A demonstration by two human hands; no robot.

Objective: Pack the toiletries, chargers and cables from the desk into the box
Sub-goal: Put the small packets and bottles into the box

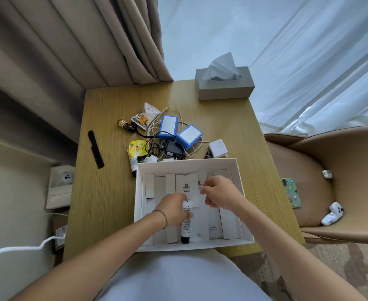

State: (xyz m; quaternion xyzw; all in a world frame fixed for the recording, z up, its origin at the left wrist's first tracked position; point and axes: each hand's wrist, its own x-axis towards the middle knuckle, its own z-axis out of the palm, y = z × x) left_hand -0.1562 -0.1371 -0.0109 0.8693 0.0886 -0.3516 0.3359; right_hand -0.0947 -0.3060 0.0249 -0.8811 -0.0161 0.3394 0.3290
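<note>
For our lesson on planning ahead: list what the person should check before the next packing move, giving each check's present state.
1. White tube lying inside the white box, black cap toward the person: ok.
2. Left hand free of the tube: not ok, fingers on it.
3. Right hand empty: cannot tell.
4. Room left in the box among the white cartons: ok.
5. Desk items all packed: not ok; white charger, blue cases, cables and black comb remain outside.
</note>
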